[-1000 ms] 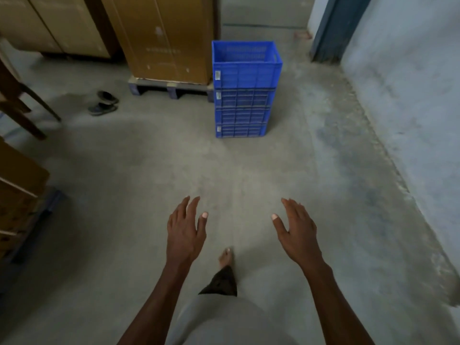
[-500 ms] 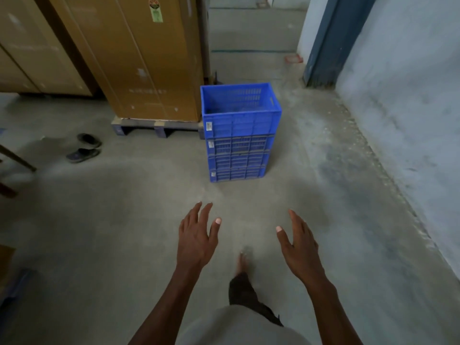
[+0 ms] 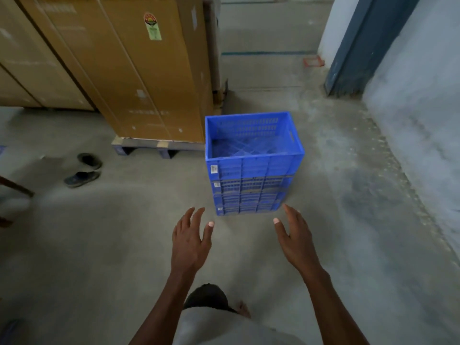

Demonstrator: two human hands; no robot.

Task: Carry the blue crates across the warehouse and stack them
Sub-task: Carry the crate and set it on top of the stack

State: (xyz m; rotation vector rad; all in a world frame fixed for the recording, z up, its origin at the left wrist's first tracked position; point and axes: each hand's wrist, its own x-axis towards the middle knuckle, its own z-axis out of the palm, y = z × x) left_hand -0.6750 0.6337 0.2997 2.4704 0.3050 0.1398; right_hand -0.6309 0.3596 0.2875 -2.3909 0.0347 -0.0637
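The fingers (image 3: 191,216) of the left hand (image 3: 190,241) are straight and spread, holding nothing, and the right hand (image 3: 297,241) mirrors it, palm turned inward, equally bare. Both reach forward over the concrete floor (image 3: 124,245), set roughly as wide apart as the stack of blue crates (image 3: 252,181) just ahead of them, not touching it. That stack stands on the floor with several crates nested and the top crate (image 3: 254,150) open and hollow. This looks like the approach to a pick-up: next the hands would need to go to the top crate's side walls, where a handle slot shows on its right side, and lift straight up to free it. Tall cardboard cartons (image 3: 139,70) on a pallet (image 3: 159,148) stand close against the stack's left, crowding that side; a pair of sandals (image 3: 84,169) lies well apart to the left.
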